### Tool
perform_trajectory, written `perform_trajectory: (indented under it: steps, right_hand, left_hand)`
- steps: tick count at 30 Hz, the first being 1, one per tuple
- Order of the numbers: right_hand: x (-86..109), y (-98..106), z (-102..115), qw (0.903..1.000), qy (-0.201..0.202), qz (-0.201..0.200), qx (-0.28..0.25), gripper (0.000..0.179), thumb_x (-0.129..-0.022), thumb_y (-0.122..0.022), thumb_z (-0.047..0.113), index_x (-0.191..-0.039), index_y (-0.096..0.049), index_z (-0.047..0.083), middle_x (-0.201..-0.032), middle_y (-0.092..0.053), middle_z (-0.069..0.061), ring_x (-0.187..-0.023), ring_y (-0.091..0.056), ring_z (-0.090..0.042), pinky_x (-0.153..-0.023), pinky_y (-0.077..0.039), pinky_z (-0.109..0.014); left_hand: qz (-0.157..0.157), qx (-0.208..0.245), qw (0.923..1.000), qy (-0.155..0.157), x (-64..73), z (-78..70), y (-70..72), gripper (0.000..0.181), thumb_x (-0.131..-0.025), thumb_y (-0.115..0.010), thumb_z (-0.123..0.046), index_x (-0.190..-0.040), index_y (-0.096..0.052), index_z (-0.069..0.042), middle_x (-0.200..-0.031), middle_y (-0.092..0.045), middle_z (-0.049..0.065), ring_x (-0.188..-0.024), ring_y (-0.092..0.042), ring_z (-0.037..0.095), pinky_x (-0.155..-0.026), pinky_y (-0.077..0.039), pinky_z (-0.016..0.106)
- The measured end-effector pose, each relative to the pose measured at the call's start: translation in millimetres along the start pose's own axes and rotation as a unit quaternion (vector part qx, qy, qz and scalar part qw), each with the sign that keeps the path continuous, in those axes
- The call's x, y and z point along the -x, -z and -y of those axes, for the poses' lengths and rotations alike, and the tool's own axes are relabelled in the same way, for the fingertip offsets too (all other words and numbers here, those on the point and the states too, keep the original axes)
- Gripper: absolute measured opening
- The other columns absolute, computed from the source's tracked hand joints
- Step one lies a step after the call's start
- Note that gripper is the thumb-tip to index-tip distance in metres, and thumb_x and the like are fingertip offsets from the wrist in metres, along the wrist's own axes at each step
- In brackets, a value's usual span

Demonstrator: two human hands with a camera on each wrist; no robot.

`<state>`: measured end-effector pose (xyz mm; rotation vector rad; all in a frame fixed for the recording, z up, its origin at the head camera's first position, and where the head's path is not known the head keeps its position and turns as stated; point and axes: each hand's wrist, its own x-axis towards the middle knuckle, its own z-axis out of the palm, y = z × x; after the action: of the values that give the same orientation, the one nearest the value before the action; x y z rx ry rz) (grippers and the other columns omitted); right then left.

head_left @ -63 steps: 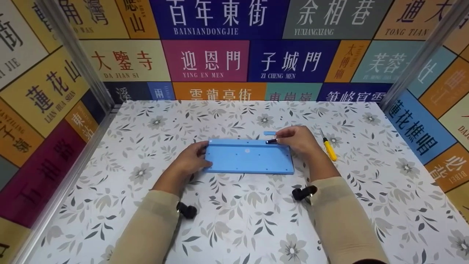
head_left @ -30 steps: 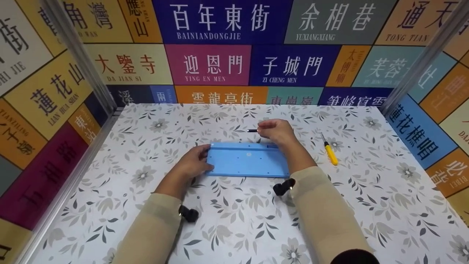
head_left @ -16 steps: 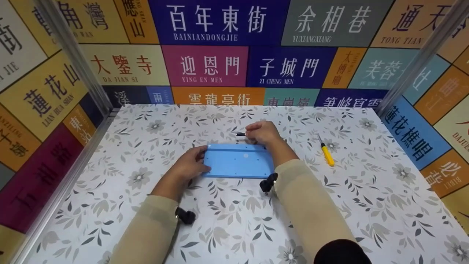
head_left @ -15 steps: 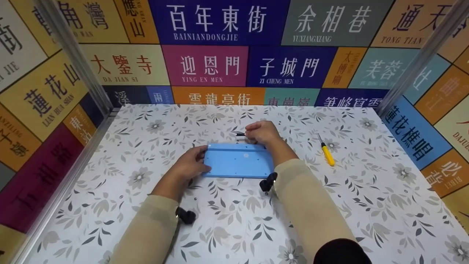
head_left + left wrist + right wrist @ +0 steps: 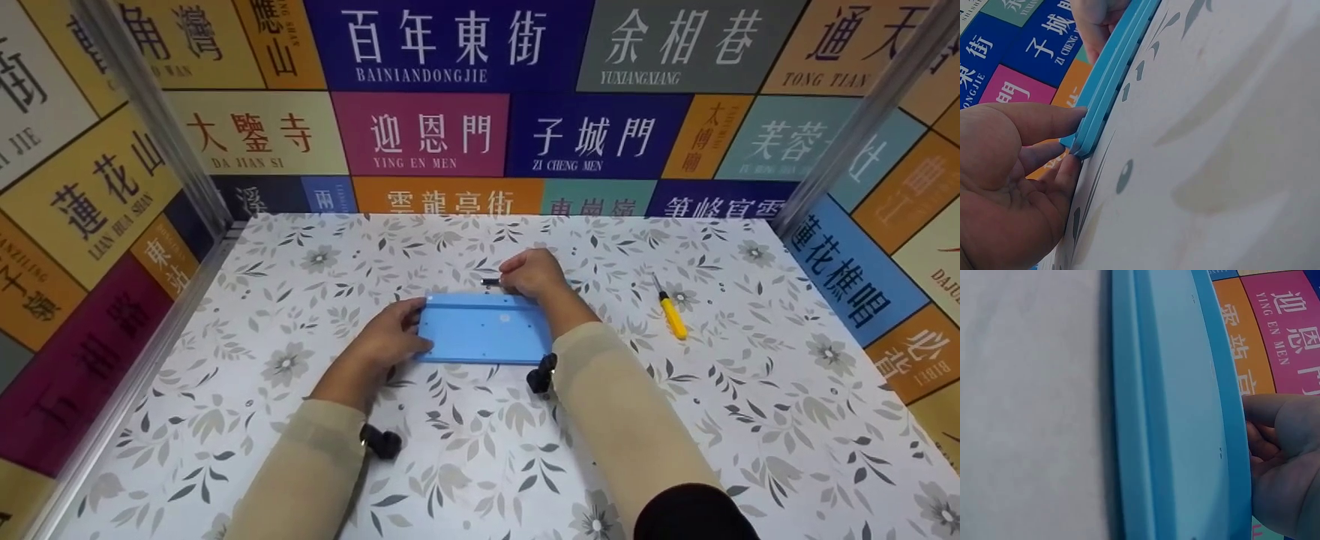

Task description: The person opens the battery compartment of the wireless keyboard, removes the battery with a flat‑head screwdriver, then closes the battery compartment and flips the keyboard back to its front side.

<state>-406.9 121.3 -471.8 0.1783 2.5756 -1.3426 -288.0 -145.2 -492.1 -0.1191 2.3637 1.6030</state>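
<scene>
Head view: I have the light-blue panel [image 5: 457, 337] flat on the floral-patterned table [image 5: 450, 427], long axis running left to right. The left hand [image 5: 390, 330] grips its left end. The right hand [image 5: 534, 274], nearer the far edge, pinches a short black rod [image 5: 490, 282] by its right end. I judge the coming move turns on this: rod pointing left from the fingertips, just beyond that edge and roughly parallel to it. Rod is dark, with a pale tip; panel is dotted with small holes, a groove along its far side. Yellow-handled screwdriver [image 5: 673, 315] lies well apart, right. Left wrist: digits pinch the panel's end corner. Right wrist: fingers curl behind the panel's edge; rod hidden, so I can't confirm its hold from here.
</scene>
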Motion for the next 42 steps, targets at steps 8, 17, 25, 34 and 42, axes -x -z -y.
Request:
perform_trajectory:
  steps: [8, 17, 25, 34, 42]
  right_hand:
    - [-0.2, -2, 0, 0.9998, -0.001, -0.003, 0.020, 0.017, -0.091, -0.081, 0.008, -0.107, -0.079, 0.013, -0.108, -0.077, -0.006, -0.096, -0.069, -0.020, -0.080, -0.057, -0.028]
    - [3.1, -1, -1, 0.9981, 0.034, -0.013, 0.051, 0.021, -0.090, -0.083, 0.012, -0.111, -0.081, 0.012, -0.113, -0.080, -0.008, -0.103, -0.070, -0.022, -0.090, -0.058, -0.035]
    - [1.9, 1, -3, 0.9992, 0.026, -0.015, 0.026, 0.023, -0.091, -0.083, 0.011, -0.114, -0.081, 0.011, -0.113, -0.079, -0.007, -0.097, -0.072, -0.017, -0.085, -0.059, -0.030]
    - [8.7, 15, 3, 0.9995, 0.030, -0.009, 0.003, 0.023, -0.094, -0.079, 0.016, -0.117, -0.079, 0.013, -0.122, -0.076, -0.008, -0.103, -0.071, -0.020, -0.087, -0.059, -0.033]
    - [11.1, 45, -5, 0.9997, 0.015, -0.004, -0.018, 0.033, -0.096, -0.079, 0.016, -0.129, -0.076, 0.011, -0.135, -0.073, -0.009, -0.112, -0.072, -0.020, -0.099, -0.060, -0.037]
  left_hand:
    - [0.000, 0.005, 1.0000, 0.003, 1.2, 1.1, -0.4, 0.090, -0.086, -0.080, 0.003, -0.165, -0.042, -0.020, -0.161, -0.051, 0.009, -0.156, -0.044, 0.030, -0.133, -0.032, 0.044]
    - [0.004, -0.012, 0.9997, -0.019, -0.5, 2.1, -0.6, 0.089, -0.087, -0.078, 0.006, -0.165, -0.041, -0.013, -0.161, -0.052, 0.014, -0.156, -0.045, 0.031, -0.132, -0.035, 0.045]
    - [-0.001, -0.005, 1.0000, -0.008, -1.8, 1.6, -1.1, 0.088, -0.086, -0.079, 0.005, -0.164, -0.043, -0.016, -0.160, -0.053, 0.011, -0.155, -0.046, 0.030, -0.132, -0.034, 0.045]
    - [0.000, 0.001, 1.0000, -0.007, -0.5, 3.0, 1.1, 0.089, -0.087, -0.078, 0.005, -0.165, -0.041, -0.018, -0.162, -0.051, 0.011, -0.156, -0.045, 0.030, -0.132, -0.033, 0.045]
    - [0.004, 0.003, 1.0000, -0.006, -0.6, -0.5, 0.8, 0.089, -0.087, -0.079, 0.005, -0.165, -0.041, -0.016, -0.160, -0.052, 0.011, -0.156, -0.045, 0.029, -0.132, -0.034, 0.044]
